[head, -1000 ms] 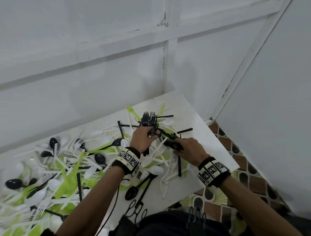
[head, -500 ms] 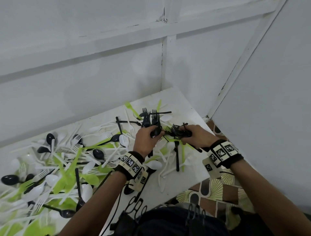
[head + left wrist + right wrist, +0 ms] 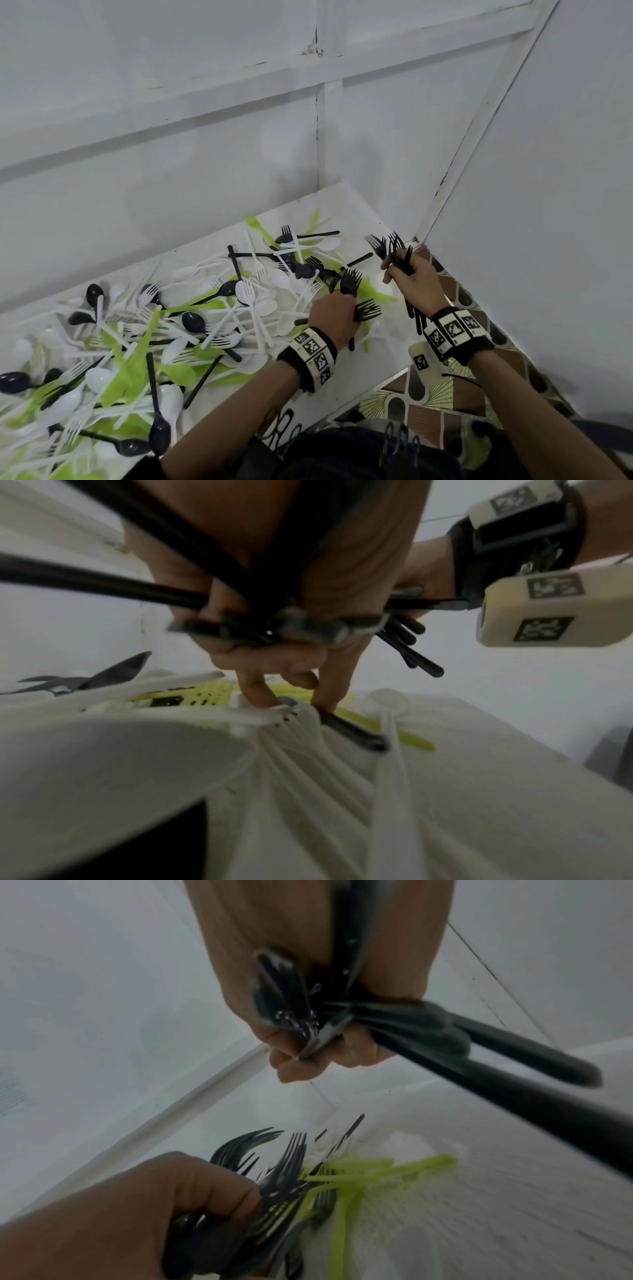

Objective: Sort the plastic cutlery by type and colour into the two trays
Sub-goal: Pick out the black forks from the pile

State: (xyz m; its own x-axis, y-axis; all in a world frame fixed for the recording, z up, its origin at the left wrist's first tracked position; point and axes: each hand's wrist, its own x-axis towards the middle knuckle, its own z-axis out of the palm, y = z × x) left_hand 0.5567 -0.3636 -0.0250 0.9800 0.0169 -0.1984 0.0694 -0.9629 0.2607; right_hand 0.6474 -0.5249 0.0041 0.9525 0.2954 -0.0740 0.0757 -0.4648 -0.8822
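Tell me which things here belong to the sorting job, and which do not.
Job: black forks in the left hand and right hand; mixed cutlery pile on the white table.
Not the job: patterned floor, wall, wrist bands.

Glossy black plastic forks [image 3: 351,286]

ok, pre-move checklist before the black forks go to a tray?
1. Right hand grips its bundle of black forks: ok.
2. Left hand grips its own black forks: ok.
3. Left fingers free of the pile: not ok, they touch a black handle among the white cutlery.
4. Bundles hold only forks: cannot tell, hands hide part of the handles.
5. Trays in view: not ok, none visible.
6. Table still holds mixed cutlery: ok.
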